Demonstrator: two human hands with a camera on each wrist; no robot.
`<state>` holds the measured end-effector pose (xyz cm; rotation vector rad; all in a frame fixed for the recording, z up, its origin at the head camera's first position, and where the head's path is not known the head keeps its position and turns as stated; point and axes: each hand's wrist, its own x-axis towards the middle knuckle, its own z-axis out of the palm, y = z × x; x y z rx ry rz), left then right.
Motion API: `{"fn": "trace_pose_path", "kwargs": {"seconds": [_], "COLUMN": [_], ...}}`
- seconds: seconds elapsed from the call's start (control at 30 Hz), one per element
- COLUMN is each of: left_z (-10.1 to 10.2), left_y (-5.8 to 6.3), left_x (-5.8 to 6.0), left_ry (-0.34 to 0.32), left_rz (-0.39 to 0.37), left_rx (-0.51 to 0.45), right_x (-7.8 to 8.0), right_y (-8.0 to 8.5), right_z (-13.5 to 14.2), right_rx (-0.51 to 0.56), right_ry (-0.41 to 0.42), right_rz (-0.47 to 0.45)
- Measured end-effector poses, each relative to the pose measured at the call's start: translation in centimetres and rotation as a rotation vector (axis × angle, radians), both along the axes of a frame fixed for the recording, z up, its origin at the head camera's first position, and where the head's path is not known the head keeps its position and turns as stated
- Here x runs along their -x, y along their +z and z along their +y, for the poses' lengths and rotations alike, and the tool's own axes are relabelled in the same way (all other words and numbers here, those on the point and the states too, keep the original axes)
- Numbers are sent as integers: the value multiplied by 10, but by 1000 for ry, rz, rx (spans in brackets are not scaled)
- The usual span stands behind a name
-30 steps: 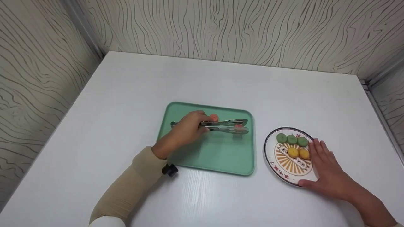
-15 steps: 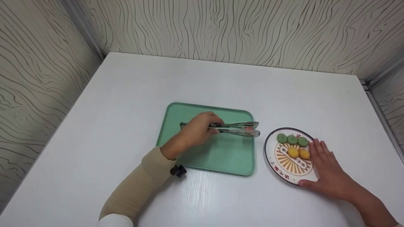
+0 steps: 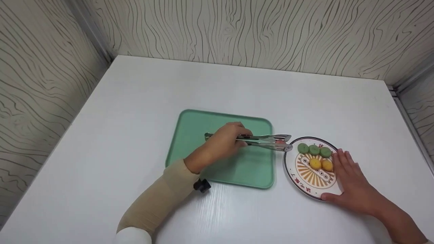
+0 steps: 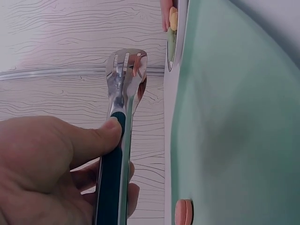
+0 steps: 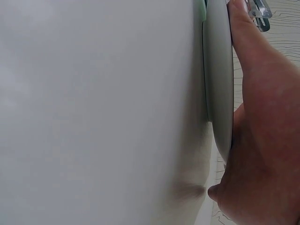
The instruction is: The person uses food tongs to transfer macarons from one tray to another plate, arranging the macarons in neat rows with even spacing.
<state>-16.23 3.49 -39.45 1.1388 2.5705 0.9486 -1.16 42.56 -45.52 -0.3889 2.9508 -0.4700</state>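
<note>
My left hand (image 3: 225,142) grips metal tongs (image 3: 266,145) with dark handle grips, thumb on one side and fingers on the other. A pink macaron (image 3: 280,142) is held between the tong tips, which reach over the left rim of a round patterned plate (image 3: 291,164). Three green macarons (image 3: 314,150) sit in a row on this plate, with two yellow macarons (image 3: 315,164) just below them. My right hand (image 3: 356,186) rests along the plate's right rim, fingers straight and thumb spread at the near edge. Another pink macaron (image 4: 183,212) stands on the green tray (image 3: 251,169) in the left wrist view.
The tray lies left of the plate with a narrow gap between them, under my left forearm. Both rest on a white table (image 3: 152,101). Wood-patterned panels (image 3: 237,30) rise behind the table and at its sides.
My left hand has carried the tongs and the pink macaron rightward, from over the tray to the plate's left rim. The right hand and plate have stayed put.
</note>
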Motion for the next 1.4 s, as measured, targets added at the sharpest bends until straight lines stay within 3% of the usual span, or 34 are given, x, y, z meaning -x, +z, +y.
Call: {"fn": "trace_pose_path", "kwargs": {"seconds": [0.17, 0.93, 1.4], "left_z": [9, 49, 65], "left_y": [-1, -8, -19], "left_x": [-4, -16, -22], "left_ry": [8, -26, -20], "left_rz": [29, 14, -6], "left_rx": [12, 52, 53], "right_x": [0, 2, 1], "right_y": [0, -3, -2], "right_z": [1, 2, 3], "right_rx": [5, 17, 15], "right_ry": [2, 4, 12], "right_rz": [8, 10, 15]}}
